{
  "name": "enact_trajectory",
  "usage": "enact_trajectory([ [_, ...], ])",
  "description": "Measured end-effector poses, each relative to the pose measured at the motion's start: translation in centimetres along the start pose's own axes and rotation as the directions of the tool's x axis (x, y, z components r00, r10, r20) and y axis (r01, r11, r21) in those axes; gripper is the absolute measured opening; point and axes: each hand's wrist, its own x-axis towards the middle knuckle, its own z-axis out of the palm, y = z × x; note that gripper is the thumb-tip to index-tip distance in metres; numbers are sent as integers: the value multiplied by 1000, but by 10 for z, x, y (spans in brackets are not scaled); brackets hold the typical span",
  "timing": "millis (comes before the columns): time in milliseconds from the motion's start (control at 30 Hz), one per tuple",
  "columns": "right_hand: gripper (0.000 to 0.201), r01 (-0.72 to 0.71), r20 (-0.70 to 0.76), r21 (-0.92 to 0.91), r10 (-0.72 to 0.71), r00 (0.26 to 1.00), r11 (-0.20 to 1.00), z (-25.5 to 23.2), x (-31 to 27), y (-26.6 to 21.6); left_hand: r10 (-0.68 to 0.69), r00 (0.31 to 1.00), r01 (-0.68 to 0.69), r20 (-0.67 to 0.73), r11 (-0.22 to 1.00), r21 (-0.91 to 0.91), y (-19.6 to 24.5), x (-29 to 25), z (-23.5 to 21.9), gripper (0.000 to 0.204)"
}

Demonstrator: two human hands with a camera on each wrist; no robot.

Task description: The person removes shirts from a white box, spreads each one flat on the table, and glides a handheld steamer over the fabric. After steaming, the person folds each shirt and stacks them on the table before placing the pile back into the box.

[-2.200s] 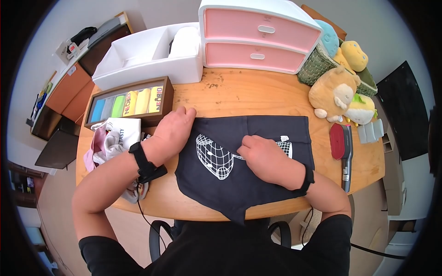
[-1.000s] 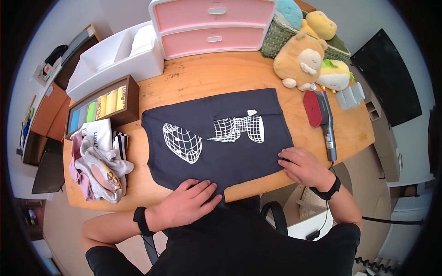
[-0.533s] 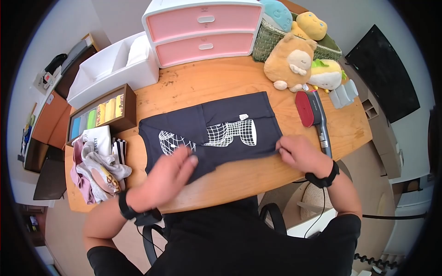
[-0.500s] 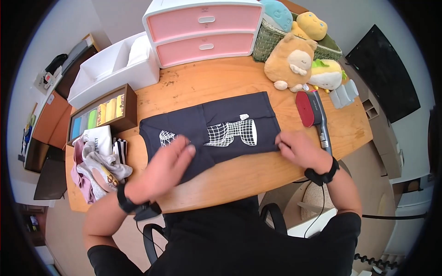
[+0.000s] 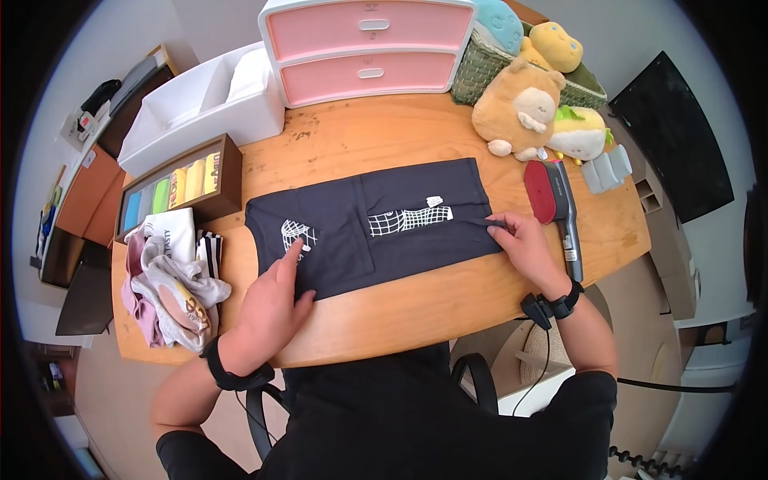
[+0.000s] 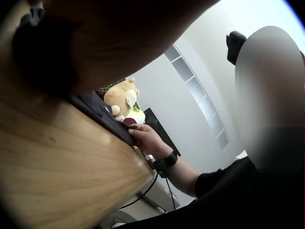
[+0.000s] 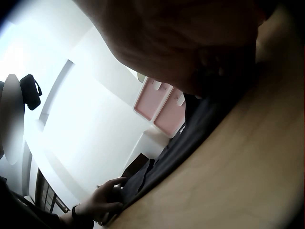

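A dark navy T-shirt (image 5: 336, 232) with a white grid print lies folded in a long strip across the wooden table. Its near side is turned up over part of the print. My left hand (image 5: 268, 312) rests on the shirt's near left corner, index finger straight and thumb spread. My right hand (image 5: 524, 250) pinches the near right edge between thumb and fingers, raising a small fold there. In the left wrist view, the right hand (image 6: 147, 140) grips the shirt's edge. The left hand (image 7: 102, 200) shows low in the right wrist view, at the shirt's other end.
On the left sit a heap of clothes (image 5: 172, 280), a brown box (image 5: 230, 180) of rolled coloured items and a white bin (image 5: 260, 120). Behind are pink drawers (image 5: 372, 52). Plush toys (image 5: 504, 104) and a red-headed brush-like device (image 5: 540, 192) occupy the right.
The shirt's near side has been folded away from the body, covering part of the print. Both hands moved from its near edge, the left onto the left corner, the right slightly farther up.
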Motion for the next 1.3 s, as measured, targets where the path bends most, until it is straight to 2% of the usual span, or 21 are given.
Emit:
enact_trajectory([
  [67,19,34,-68,90,-28,997,995,8,3,5,-14,999,14,-44,1000,0,-5,-4,5,72],
  [133,18,34,-43,-32,-35,998,999,4,7,9,-36,998,33,-57,998,-46,-12,-6,4,68],
  [200,20,50,-46,-91,-54,997,995,2,6,11,-66,997,61,-31,987,-147,-17,-6,1,66],
  [300,20,73,-75,-95,-81,994,993,2,1,5,-190,977,203,99,968,-148,-7,-10,-10,67],
  [367,19,50,-77,-119,-60,995,992,0,-8,-4,-80,997,81,17,994,-76,-8,-16,-2,66],
  [467,20,58,-91,-457,-111,990,888,3,-17,-24,110,993,-107,-44,992,71,-3,-20,-3,65],
  [500,22,147,-113,-531,-241,964,835,7,-17,-27,177,983,-170,-50,978,124,-1,-20,-5,65],
  [567,27,289,-129,-670,-492,861,683,17,-16,-36,218,973,-206,-72,967,148,-2,-20,-4,53],
  [600,27,358,-35,-653,-499,866,667,22,-17,-44,234,967,-216,-98,963,160,-3,-21,-2,50],
  [633,27,479,94,-583,-532,842,656,30,-17,-56,250,961,-228,-121,958,171,-5,-22,0,47],
  [700,28,677,326,-392,-594,735,623,51,-16,-80,258,959,-237,-122,958,162,-9,-23,3,41],
  [767,34,840,494,-211,-687,532,499,78,-9,-93,231,966,-216,-114,968,126,-11,-21,2,37],
  [867,26,925,524,-201,-763,379,321,114,-2,-113,138,986,-136,-98,990,26,-10,-18,-2,31],
  [967,24,942,567,-235,-753,334,240,129,11,-119,68,992,-78,-108,992,-95,-13,-17,-3,25],
  [1067,22,965,592,-233,-769,240,122,132,18,-117,-5,996,-18,-93,970,-243,-16,-15,-5,21],
  [1167,34,958,729,-271,-632,264,88,124,18,-127,-35,996,9,-80,955,-296,-22,-12,-2,21],
  [1267,18,968,688,-247,-697,202,37,131,26,-119,-39,995,9,-95,954,-300,-25,-10,3,21],
  [1300,17,962,656,-242,-709,259,127,131,28,-118,-40,996,16,-80,957,-289,-24,-10,2,23],
])
